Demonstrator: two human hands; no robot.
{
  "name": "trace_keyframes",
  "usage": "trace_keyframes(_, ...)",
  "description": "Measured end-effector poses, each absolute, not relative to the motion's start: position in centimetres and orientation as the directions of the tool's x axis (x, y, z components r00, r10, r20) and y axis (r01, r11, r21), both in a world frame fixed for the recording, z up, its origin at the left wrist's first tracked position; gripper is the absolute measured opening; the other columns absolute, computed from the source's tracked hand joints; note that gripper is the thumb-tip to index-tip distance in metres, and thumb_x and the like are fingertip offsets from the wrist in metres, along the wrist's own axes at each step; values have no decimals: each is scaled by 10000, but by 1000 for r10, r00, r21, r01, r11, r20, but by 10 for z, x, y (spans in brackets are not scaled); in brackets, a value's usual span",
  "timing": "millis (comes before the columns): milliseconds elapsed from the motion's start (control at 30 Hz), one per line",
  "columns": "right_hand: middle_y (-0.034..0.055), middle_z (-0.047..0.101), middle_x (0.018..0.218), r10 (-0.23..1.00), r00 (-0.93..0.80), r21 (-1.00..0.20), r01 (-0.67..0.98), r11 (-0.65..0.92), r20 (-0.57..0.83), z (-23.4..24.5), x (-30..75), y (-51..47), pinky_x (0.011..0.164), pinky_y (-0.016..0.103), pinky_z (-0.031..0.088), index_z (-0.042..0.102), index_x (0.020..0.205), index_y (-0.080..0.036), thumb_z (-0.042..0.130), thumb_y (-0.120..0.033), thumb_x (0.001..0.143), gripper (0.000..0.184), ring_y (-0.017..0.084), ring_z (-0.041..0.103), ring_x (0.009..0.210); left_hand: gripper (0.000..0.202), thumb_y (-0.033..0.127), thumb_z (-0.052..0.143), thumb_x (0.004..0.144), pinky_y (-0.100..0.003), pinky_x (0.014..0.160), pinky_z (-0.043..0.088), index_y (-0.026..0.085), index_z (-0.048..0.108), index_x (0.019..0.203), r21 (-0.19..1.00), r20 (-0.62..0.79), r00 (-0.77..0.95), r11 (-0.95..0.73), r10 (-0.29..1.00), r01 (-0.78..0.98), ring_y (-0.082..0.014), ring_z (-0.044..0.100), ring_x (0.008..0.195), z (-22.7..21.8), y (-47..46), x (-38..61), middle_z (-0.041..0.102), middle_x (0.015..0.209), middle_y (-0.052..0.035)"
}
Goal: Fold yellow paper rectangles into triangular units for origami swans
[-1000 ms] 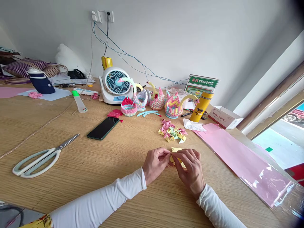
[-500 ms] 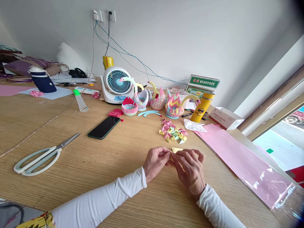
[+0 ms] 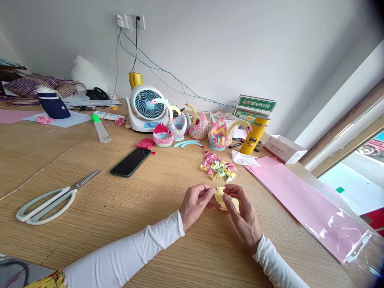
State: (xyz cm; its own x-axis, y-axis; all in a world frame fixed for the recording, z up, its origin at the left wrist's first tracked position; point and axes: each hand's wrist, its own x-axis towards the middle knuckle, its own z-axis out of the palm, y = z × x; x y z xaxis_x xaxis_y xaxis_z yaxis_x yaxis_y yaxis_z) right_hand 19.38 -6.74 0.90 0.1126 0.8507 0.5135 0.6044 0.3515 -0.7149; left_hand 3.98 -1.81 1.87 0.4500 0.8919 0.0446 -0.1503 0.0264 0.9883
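My left hand (image 3: 195, 205) and my right hand (image 3: 244, 216) meet over the wooden table (image 3: 120, 200), both pinching a small yellow piece of paper (image 3: 221, 197) partly folded between the fingertips. Just beyond the hands lies a heap of small folded paper pieces (image 3: 218, 167) in pink, yellow and green. Both arms wear white sleeves.
Large scissors (image 3: 51, 197) lie at the left. A black phone (image 3: 131, 162) rests mid-table. Several paper swans (image 3: 195, 126), a small fan (image 3: 145, 106), a yellow tumbler (image 3: 254, 136) and a sticky note box (image 3: 283, 148) stand behind. Pink sheets (image 3: 303, 200) run along the right edge.
My right hand's fingers have lifted and drawn back, so more of the yellow paper shows between the hands. The left hand stays in place.
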Motion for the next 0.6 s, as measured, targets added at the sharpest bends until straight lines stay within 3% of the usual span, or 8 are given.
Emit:
trace_keyframes(233,11,572,823,949,114,-941,204,268,295,8,189,-64,677,278,459,478,1083,-233,587,-340,853,276,166,567,755,305,410,584,818,-253,594,543,112,632,859,987,107,481,-33,870,-159,-162,654,626,14,-18,40,659,667,-38)
trace_keyframes(600,-12,534,793,969,69,-966,-91,241,235,13,189,-62,582,224,405,480,1032,-245,656,-335,816,293,119,468,680,383,495,548,818,-253,576,523,115,592,800,963,20,557,133,830,-233,-155,647,589,17,-17,40,635,652,-29)
